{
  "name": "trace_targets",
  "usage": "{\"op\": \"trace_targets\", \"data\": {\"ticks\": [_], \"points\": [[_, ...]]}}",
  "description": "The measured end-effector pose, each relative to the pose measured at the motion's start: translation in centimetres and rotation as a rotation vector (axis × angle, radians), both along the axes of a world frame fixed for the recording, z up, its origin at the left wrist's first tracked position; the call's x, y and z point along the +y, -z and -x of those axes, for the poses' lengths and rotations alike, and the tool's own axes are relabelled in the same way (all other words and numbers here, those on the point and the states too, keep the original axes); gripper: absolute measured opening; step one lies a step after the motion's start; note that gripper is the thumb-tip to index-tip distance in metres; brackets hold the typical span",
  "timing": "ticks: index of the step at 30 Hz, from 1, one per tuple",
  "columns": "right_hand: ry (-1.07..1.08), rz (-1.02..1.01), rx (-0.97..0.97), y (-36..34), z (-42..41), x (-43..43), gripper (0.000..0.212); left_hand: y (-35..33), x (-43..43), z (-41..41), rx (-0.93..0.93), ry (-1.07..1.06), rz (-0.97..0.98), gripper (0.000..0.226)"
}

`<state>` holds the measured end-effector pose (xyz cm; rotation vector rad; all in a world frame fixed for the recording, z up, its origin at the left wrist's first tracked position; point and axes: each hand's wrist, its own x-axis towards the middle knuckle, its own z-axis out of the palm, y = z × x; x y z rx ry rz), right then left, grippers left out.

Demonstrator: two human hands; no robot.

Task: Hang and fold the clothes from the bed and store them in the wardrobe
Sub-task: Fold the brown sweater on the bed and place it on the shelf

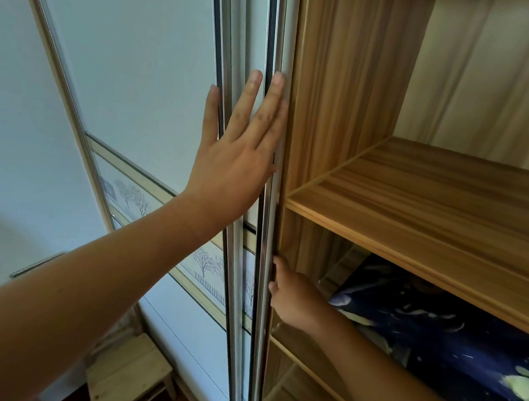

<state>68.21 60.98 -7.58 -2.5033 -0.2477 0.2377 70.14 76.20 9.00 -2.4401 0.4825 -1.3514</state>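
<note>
The wardrobe [345,74], a tall unit of light brown wood-grain board, stands open on its right side, and we look straight into it. Its white sliding door [140,59], framed in silver metal and crossed by a pale band printed with bare trees [138,197], sits to the left of the opening. Our left hand [240,148] lies flat against the door's right edge, fingers straight and slightly spread, palm pressing the panel and its metal rail. Lower down, our right hand [289,294] reaches in from the open side, its fingers curled round the door's silver edge strip [268,235] and gripping it. Inside, a broad wood-grain shelf [446,201] runs across at mid height. In the compartment beneath it lies a dark blue fabric with pale green and white patches [460,335]; we cannot tell whether it is a garment. A small pale wooden stool [128,376] stands on the floor just beside the door's foot.
</note>
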Motion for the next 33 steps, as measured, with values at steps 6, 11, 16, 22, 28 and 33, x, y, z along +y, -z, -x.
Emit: {"op": "trace_targets", "data": {"ticks": [6, 11, 16, 22, 28, 33], "points": [[-0.086, 0.068, 0.046, -0.9, 1.4, -1.5, 0.061, 0.6, 1.0, 2.6, 0.151, 0.155, 0.065, 0.062], [-0.147, 0.155, 0.083, -2.3, 4.0, -5.2, 0.055, 3.0, 2.5, 7.3, 0.466, 0.026, 0.282, 0.041], [-0.185, 0.204, -0.016, -4.2, 7.4, -8.6, 0.041, 3.9, 2.8, 10.4, 0.651, -0.171, 0.376, 0.037], [-0.219, 0.201, -0.111, -5.7, 10.2, -10.7, 0.032, 7.5, 2.4, 15.9, 0.877, -0.341, 0.449, 0.041], [-0.348, 0.310, -0.143, -5.0, 11.6, -10.4, 0.025, 12.0, 3.3, 23.9, 1.002, -0.487, 0.585, 0.034], [-0.530, 0.346, -0.139, -3.1, 12.1, -5.3, 0.027, 14.6, 6.2, 30.8, 1.045, -0.648, 0.719, 0.034]]}}
